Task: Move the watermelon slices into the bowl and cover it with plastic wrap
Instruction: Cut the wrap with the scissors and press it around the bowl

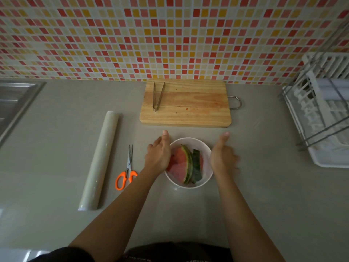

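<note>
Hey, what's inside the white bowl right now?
Watermelon slices lie in the white bowl, leaning together. The left hand hides the bowl's left edge, and the slices cover the bottom.

The person has bare forearms (132, 201) and wears a dark top (175, 250).

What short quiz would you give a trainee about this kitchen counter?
1. True or false: the tongs lie on the board.
2. Where are the slices? A on the board; B in the bowl; C under the tongs.
3. Which hand is nearer the scissors, which lie right of the roll?
Key: 1 true; 2 B; 3 left hand.
</note>
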{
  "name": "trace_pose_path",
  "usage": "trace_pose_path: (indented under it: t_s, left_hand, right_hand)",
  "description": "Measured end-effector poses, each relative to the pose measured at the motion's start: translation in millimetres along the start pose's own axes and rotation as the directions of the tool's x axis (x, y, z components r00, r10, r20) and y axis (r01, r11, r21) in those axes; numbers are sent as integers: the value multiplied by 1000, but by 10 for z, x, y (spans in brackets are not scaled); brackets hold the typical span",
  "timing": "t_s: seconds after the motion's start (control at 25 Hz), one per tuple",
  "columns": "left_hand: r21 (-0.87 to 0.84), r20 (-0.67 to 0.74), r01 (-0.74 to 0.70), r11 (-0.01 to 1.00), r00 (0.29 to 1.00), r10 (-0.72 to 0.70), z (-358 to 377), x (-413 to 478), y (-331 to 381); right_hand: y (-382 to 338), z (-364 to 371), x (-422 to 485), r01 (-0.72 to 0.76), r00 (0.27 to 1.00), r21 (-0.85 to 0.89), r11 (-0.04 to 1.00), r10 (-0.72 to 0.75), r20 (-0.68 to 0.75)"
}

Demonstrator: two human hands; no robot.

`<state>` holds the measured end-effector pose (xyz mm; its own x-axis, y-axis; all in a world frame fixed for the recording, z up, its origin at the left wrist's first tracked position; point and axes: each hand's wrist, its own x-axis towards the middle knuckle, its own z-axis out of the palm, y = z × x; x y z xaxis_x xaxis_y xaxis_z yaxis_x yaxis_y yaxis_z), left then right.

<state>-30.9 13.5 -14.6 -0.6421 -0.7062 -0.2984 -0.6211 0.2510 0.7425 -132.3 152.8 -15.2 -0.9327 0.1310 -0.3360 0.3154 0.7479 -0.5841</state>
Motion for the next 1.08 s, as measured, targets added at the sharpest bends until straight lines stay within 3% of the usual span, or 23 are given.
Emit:
trace_pose_path:
  t_s: [0.04,0.12,0.2,0.28,0.36,0.52,0.76,0.88,1.08]
  left_hand:
    - [-108,-4,7,994,1000,-7,-27,-2,-55]
    - [-282,15,-36,959,999,42,-76,-37,-125]
    - [-383,99,-77,921,987,123,-79,-68,-99]
    - [-427,209,-68,902,963,172,-31,-88,-41]
    - [-447,253,-55,893,950,185,22,-94,-19]
    - [-453,254,-15,891,956,145,39,-20,-38]
    - [-376,218,-25,926,969,115,78,48,-39]
    - [-309,201,-4,951,977,70,98,50,-40]
    - [-141,76,-54,989,995,65,117,-11,1]
  right_hand:
    - [78,-50,56,-3,999,165,986,11,-47]
    - [173,-145,68,208,977,454,866,-207,-53]
    - [165,-161,-28,397,854,491,775,-508,110]
    - [162,-63,-80,459,724,499,735,-635,269]
    - [191,23,-66,411,686,550,727,-644,338]
    - [187,163,22,255,709,606,754,-572,413]
    - [107,155,152,133,714,442,887,-395,578]
    - [67,116,115,187,765,311,932,-337,549]
    - [42,97,42,255,871,204,945,-316,376]
